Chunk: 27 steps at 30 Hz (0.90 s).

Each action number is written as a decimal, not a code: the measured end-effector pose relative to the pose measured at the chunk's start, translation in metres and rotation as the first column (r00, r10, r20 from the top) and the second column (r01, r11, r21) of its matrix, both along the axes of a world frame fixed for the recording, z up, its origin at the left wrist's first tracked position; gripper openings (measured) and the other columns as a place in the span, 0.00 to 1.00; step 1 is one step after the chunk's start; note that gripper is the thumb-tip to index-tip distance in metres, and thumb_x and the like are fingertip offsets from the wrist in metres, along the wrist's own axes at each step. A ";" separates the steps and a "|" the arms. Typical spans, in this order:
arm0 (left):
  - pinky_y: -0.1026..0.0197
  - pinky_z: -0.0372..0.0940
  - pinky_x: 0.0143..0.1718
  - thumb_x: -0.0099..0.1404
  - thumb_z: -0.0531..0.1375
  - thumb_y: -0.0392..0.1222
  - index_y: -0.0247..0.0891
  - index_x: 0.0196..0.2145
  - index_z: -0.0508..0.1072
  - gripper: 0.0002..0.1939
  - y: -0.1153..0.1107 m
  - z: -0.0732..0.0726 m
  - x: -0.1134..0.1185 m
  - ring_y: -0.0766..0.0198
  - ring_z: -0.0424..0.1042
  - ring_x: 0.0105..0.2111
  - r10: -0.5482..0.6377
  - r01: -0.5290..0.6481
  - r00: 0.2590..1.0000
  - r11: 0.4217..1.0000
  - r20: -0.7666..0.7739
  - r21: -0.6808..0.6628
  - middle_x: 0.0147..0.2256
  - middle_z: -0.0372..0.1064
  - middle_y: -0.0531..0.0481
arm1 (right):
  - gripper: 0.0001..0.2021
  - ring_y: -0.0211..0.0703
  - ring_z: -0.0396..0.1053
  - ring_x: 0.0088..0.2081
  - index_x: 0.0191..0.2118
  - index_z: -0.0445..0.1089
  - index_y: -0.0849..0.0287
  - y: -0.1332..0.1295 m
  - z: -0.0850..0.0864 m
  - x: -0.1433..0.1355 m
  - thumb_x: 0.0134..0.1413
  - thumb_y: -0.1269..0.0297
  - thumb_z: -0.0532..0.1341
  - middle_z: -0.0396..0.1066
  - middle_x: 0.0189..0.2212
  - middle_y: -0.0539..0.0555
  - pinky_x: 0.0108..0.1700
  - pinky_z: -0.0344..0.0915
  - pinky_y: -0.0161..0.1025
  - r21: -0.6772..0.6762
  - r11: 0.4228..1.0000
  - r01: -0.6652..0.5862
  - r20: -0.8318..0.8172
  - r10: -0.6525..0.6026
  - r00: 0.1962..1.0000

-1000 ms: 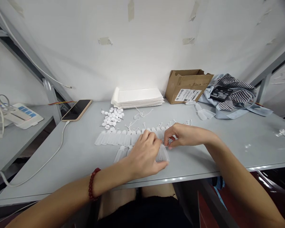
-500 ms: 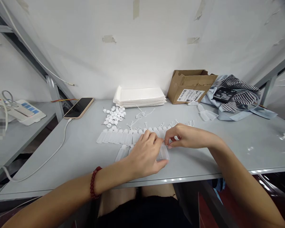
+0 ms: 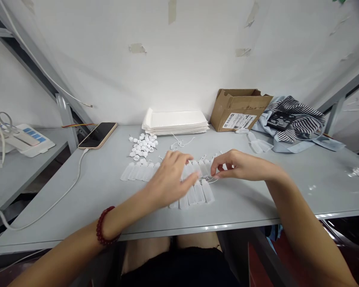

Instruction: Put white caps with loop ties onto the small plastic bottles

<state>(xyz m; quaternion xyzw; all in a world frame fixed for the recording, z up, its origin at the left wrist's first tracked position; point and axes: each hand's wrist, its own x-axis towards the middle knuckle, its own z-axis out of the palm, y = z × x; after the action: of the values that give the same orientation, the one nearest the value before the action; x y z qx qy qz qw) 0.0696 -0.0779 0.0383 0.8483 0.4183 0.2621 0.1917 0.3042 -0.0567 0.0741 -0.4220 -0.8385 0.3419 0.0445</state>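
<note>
My left hand [image 3: 170, 179], with a red bead bracelet [image 3: 101, 227] on its wrist, hovers slightly blurred over small translucent white plastic bottles, fingers and thumb apart. My right hand [image 3: 239, 165] is pinched at the right end of the bottles, its fingertips on a thin white string [image 3: 212, 181]; the exact grip is partly hidden. A back row of bottles [image 3: 140, 172] runs behind and under my left hand, with thin ties at the tops. Several more bottles [image 3: 199, 194] lie in a front row, partly covered by my left hand.
Small white caps [image 3: 143, 145] are heaped behind the rows, beside a loose white string [image 3: 181, 142]. Farther back stand a white stack of sheets [image 3: 176, 121] and a cardboard box [image 3: 239, 109]. A charging phone [image 3: 98, 135] lies left; loose bottles [image 3: 258, 144] and striped cloth [image 3: 305, 115] lie right.
My left hand has lifted and shifted left and away from me, uncovering several front-row bottles. My right hand has moved slightly right and away from me.
</note>
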 end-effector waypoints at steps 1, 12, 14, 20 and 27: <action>0.51 0.61 0.47 0.67 0.51 0.47 0.35 0.48 0.66 0.16 0.005 0.002 -0.004 0.53 0.60 0.48 0.056 -0.056 0.998 0.998 0.014 0.003 0.44 0.66 0.43 | 0.09 0.37 0.64 0.27 0.34 0.75 0.58 0.001 0.001 0.002 0.53 0.61 0.59 0.74 0.28 0.50 0.30 0.59 0.35 0.005 0.999 0.039 -0.015 -0.039 0.999; 0.48 0.59 0.50 0.61 0.45 0.34 0.34 0.38 0.74 0.18 0.071 -0.011 -0.057 0.50 0.62 0.48 0.217 -0.214 0.969 0.976 -0.122 0.031 0.41 0.72 0.44 | 0.08 0.47 0.70 0.36 0.34 0.73 0.59 0.049 -0.028 0.062 0.53 0.66 0.56 0.74 0.32 0.56 0.40 0.62 0.40 0.586 0.538 0.607 -0.064 -0.715 0.696; 0.49 0.59 0.50 0.58 0.46 0.31 0.36 0.36 0.75 0.19 0.076 -0.016 -0.060 0.51 0.64 0.47 0.190 -0.187 0.971 0.982 -0.148 0.036 0.40 0.73 0.45 | 0.10 0.52 0.69 0.38 0.36 0.73 0.63 0.056 -0.034 0.081 0.52 0.68 0.56 0.74 0.34 0.62 0.40 0.61 0.43 0.617 0.501 0.607 -0.018 -0.762 0.647; 0.51 0.61 0.51 0.57 0.46 0.29 0.38 0.41 0.76 0.22 0.082 -0.025 -0.061 0.53 0.65 0.48 0.150 -0.142 0.975 0.988 -0.165 0.063 0.43 0.73 0.47 | 0.13 0.57 0.67 0.40 0.42 0.74 0.66 0.065 -0.048 0.115 0.52 0.70 0.57 0.72 0.39 0.69 0.41 0.58 0.46 0.639 0.500 0.585 0.102 -0.809 0.580; 0.50 0.56 0.57 0.52 0.45 0.25 0.38 0.49 0.73 0.30 0.083 -0.028 -0.052 0.55 0.61 0.53 0.047 -0.041 0.984 0.999 -0.170 0.034 0.52 0.69 0.49 | 0.14 0.55 0.69 0.41 0.43 0.75 0.63 0.074 -0.062 0.121 0.50 0.72 0.57 0.72 0.38 0.64 0.42 0.61 0.43 0.632 0.526 0.569 0.160 -0.807 0.569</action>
<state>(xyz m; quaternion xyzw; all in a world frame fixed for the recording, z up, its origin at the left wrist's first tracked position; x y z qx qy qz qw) 0.0176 0.0049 0.0105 0.8610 0.4477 0.1990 0.1362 0.4253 0.0174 0.0121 -0.7624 -0.6373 -0.0467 0.1021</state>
